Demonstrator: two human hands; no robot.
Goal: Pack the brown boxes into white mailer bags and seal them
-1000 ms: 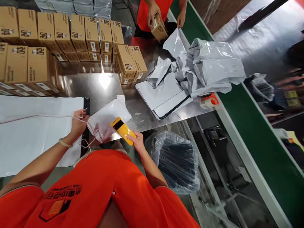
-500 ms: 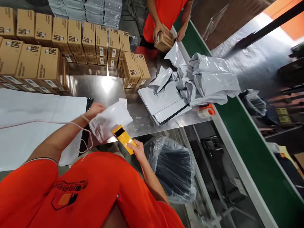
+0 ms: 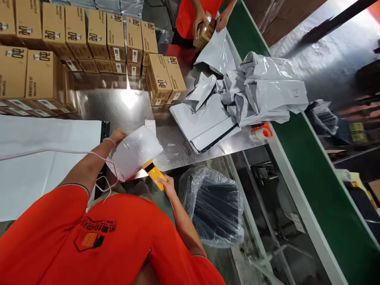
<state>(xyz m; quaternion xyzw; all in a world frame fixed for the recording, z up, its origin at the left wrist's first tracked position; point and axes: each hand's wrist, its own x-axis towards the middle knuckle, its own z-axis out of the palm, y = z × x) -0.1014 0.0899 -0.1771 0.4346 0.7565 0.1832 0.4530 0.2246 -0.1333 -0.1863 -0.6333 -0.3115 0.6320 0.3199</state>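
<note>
My left hand [image 3: 119, 135] has its fingers on the upper left edge of a white plastic mailer bag [image 3: 138, 148], which rests at the front edge of the metal table. In my right hand [image 3: 166, 184] is a yellow handheld device [image 3: 153, 174] with a dark strip near its far end. That end touches or nearly touches the bag's lower right side. A small white paper label [image 3: 150, 126] lies just beyond the bag. A pale pink cord [image 3: 68, 151] runs across my left forearm.
Brown cartons [image 3: 96, 35] stand in rows at the back left. White mailers [image 3: 208, 122] lie to the right, beside an orange tape dispenser [image 3: 261, 132]. A lined bin [image 3: 218, 209] is below. A co-worker's hands [image 3: 202, 19] hold a carton near the green conveyor [image 3: 314, 170].
The bag looks flatter and more spread out between my hands. The co-worker's carton has tilted, with a white bag pulled up beside it. The whole view has shifted slightly.
</note>
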